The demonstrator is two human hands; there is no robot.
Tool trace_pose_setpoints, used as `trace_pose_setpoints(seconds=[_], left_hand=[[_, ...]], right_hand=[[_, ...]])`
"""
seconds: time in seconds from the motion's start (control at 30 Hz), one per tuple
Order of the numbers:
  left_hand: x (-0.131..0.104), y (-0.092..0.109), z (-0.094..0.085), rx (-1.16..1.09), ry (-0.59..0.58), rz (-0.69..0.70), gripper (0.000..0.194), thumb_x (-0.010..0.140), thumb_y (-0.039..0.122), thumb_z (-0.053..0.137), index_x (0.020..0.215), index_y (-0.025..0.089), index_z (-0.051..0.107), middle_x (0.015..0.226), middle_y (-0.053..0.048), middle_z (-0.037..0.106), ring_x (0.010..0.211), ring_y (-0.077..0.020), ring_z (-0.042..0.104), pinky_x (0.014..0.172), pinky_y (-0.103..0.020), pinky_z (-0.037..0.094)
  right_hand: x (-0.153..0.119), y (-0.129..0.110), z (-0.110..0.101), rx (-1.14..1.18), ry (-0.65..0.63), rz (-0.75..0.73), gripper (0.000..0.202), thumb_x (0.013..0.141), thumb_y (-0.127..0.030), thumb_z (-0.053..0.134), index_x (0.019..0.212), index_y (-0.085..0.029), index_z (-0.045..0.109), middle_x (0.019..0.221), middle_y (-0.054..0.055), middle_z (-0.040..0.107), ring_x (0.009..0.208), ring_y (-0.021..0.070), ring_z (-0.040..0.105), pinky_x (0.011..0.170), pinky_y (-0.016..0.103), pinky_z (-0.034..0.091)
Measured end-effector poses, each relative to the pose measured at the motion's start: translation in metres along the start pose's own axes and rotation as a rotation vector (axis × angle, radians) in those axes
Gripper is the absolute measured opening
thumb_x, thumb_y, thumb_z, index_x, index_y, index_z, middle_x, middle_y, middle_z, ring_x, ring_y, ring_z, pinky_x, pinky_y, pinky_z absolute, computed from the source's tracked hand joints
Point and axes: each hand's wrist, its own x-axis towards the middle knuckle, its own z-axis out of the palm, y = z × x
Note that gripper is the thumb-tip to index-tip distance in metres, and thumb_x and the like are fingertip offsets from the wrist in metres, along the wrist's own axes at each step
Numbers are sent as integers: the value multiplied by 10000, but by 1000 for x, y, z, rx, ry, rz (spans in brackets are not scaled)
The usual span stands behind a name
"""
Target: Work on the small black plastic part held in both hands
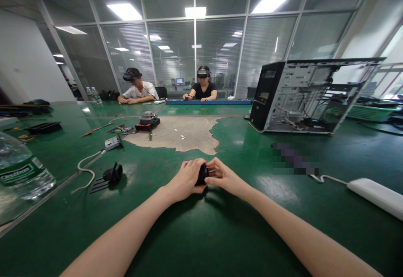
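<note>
Between my two hands, just above the green tabletop, is a small black rounded object (202, 175) whose kind I cannot make out. My left hand (189, 178) wraps over its left side and top, fingers curled around it. From the right, my right hand (224, 177) touches it with bent fingers and thumb. Much of the object is hidden by my fingers. To the left lies a black slotted bracket with a round part (111, 175). Beyond my hands, a worn beige patch (189, 136) shows in the green surface.
An opened black computer case (270, 96) stands at the back right. A white power strip (376, 195) lies at right, a large water bottle (20, 170) at left. Small electronic parts (113, 142) and a red-black device (147, 121) sit beyond. Two people sit across the table.
</note>
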Motion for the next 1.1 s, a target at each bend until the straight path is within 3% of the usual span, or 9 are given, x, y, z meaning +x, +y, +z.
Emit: trace_pose_setpoints(seconds=[0.13,0.27,0.5,0.7,0.83,1.1], left_hand=[[-1,0,0,16,0,6,581,658,224,588,1151,199,281,1099,-70,454,971,-224,449,844,-376,322],[0,1,0,12,6,1,585,657,222,584,1153,202,275,1093,-72,457,979,-226,449,845,-377,324],[0,0,0,2,1,1,572,653,218,588,1142,213,293,1092,-65,458,965,-225,458,840,-379,326],[0,1,-1,22,-2,0,564,663,227,584,1143,199,288,1093,-69,454,965,-227,451,840,-376,330],[0,1,-1,23,-6,4,576,662,222,584,1151,196,280,1099,-72,451,973,-226,448,844,-375,330],[1,1,-2,20,-13,-2,565,660,229,589,1140,198,292,1084,-67,458,953,-224,453,841,-374,328]], right_hand=[[2,1,2,-3,74,16,264,684,-368,602,814,-191,454,831,-1,516,781,126,537,699,293,457],[5,10,2,-32,118,51,309,669,-380,611,867,-186,476,908,24,531,794,139,549,732,326,459],[2,8,-1,-19,21,-1,360,625,-312,668,876,-205,432,898,3,524,827,141,549,737,314,458],[2,3,2,-5,80,18,262,677,-355,608,806,-196,445,834,-5,517,754,121,539,677,285,454],[4,8,2,-25,107,48,298,675,-353,607,878,-193,459,916,23,513,799,134,538,706,303,456],[1,7,-1,-19,12,9,346,643,-313,651,897,-203,443,922,10,509,824,137,540,709,294,455]])
